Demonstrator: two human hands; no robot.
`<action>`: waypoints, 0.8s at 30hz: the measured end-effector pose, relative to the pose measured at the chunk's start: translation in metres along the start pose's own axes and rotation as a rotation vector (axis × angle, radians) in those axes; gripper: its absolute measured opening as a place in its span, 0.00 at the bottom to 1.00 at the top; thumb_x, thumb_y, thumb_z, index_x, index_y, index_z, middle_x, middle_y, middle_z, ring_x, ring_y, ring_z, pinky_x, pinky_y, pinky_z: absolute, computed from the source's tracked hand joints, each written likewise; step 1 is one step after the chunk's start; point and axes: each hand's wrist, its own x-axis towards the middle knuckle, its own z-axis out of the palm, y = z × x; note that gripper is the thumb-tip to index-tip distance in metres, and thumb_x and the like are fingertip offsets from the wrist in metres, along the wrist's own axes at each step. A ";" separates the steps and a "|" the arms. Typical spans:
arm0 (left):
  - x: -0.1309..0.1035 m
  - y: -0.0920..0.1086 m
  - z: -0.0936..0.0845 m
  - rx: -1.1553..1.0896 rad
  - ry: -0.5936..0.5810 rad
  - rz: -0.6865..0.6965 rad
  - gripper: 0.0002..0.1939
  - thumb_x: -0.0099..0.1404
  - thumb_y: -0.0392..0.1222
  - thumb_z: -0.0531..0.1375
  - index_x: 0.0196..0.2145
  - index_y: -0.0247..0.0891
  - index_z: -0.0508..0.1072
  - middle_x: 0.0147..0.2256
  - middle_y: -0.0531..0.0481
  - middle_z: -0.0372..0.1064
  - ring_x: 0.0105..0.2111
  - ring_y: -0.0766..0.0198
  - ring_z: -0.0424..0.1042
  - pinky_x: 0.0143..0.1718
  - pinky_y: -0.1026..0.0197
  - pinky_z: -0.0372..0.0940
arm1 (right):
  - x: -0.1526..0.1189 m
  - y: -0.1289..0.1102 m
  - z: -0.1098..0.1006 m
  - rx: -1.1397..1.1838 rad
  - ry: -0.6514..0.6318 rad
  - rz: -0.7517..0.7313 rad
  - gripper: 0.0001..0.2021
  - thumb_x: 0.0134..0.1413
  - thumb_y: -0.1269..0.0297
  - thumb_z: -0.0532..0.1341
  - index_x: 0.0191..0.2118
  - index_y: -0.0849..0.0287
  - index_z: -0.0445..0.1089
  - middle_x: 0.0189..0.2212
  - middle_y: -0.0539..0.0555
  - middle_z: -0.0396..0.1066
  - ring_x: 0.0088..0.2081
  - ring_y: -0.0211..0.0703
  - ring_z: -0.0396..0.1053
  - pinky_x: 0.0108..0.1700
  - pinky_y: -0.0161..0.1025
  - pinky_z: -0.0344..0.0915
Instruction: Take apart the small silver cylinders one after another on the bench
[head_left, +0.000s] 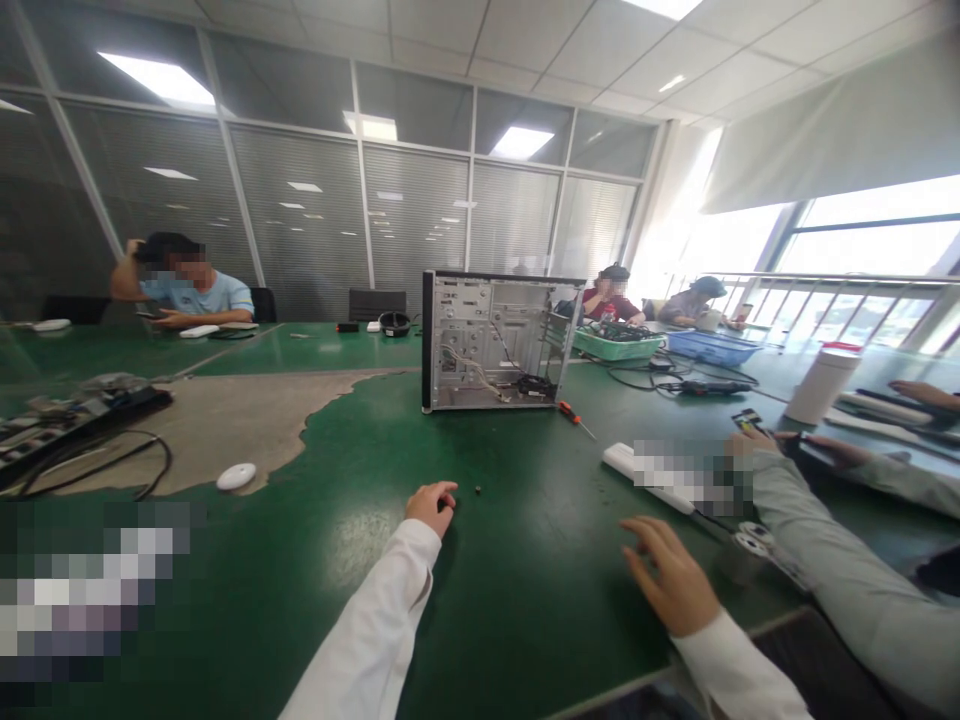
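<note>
Table (517, 620), green. Computer case (510, 345) at 12 o'clock: side already open, wiring (536, 384) inside. Right hand (670, 577), fingers loosely spread, seemingly empty. Left hand (430, 508), half-curled; contents, if any, cannot be told. Screwdriver (570, 412), case's 4 o'clock, idle. Small dark piece (478, 490), left hand's 2 o'clock, loose, not picked up.

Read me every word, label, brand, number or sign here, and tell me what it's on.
No text is readable.
Computer case: any markings are too small.
White power strip: partly pixelated, nothing legible.
White bottle: no legible lettering.
</note>
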 end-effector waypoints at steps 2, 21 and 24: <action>0.000 0.000 0.000 -0.007 0.002 0.004 0.20 0.47 0.27 0.51 0.38 0.39 0.68 0.29 0.55 0.71 0.36 0.66 0.65 0.41 0.63 0.57 | 0.024 -0.036 0.023 0.066 -0.191 -0.085 0.18 0.49 0.67 0.48 0.48 0.58 0.56 0.44 0.58 0.58 0.40 0.41 0.63 0.42 0.39 0.61; -0.004 0.001 -0.003 -0.012 -0.014 -0.017 0.20 0.47 0.28 0.52 0.39 0.38 0.68 0.30 0.55 0.71 0.36 0.66 0.65 0.41 0.63 0.57 | 0.049 -0.082 0.047 -0.010 -0.290 -0.402 0.14 0.50 0.74 0.45 0.34 0.57 0.66 0.32 0.54 0.67 0.33 0.39 0.63 0.35 0.35 0.60; -0.004 0.002 -0.004 -0.004 -0.018 -0.020 0.20 0.47 0.28 0.52 0.39 0.39 0.68 0.30 0.56 0.71 0.36 0.66 0.65 0.41 0.63 0.56 | 0.025 -0.016 0.009 -0.168 -0.119 -0.252 0.13 0.49 0.70 0.47 0.36 0.57 0.66 0.33 0.55 0.68 0.35 0.42 0.65 0.37 0.39 0.61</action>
